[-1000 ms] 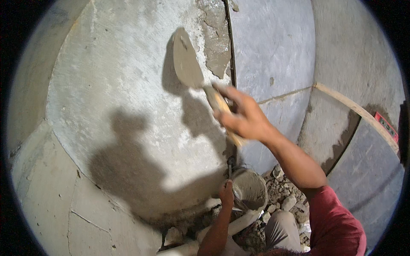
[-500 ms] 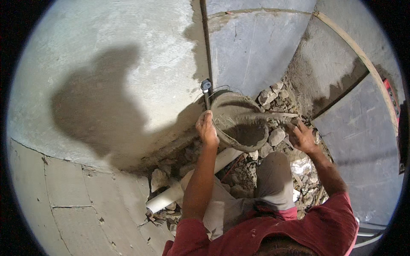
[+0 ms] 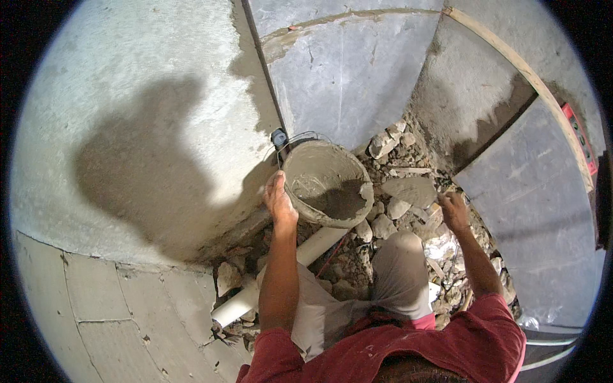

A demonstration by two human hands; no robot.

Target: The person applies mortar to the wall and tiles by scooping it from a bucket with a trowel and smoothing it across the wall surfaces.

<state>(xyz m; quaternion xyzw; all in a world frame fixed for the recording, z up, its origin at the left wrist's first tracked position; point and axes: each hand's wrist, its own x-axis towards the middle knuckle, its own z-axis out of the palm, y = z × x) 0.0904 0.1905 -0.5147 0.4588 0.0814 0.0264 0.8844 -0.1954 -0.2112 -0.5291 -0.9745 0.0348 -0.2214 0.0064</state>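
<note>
A mortar-coated bucket point(image 3: 329, 153) sits tilted toward me, with wet grey mortar point(image 3: 338, 199) pooled inside. My left hand point(image 3: 280, 199) is closed on the bucket's left rim. To the right of the bucket, my right hand point(image 3: 454, 211) grips a trowel point(image 3: 410, 191) whose blade is smeared with mortar. The blade is outside the bucket, over the rubble, pointing left. The trowel's handle is mostly hidden in my fingers.
Broken stones point(image 3: 383, 226) cover the floor around me. A white pipe point(image 3: 236, 308) runs under the bucket. A dark upright pipe point(image 3: 280, 137) stands against the plastered wall point(image 3: 134, 51). Grey panels point(image 3: 345, 70) line the far side; a red level point(image 3: 579, 137) leans at right.
The trowel has come out of the bucket to the right, its blade now turned flat. The bucket's opening shows more fully. The whole view has shifted slightly.
</note>
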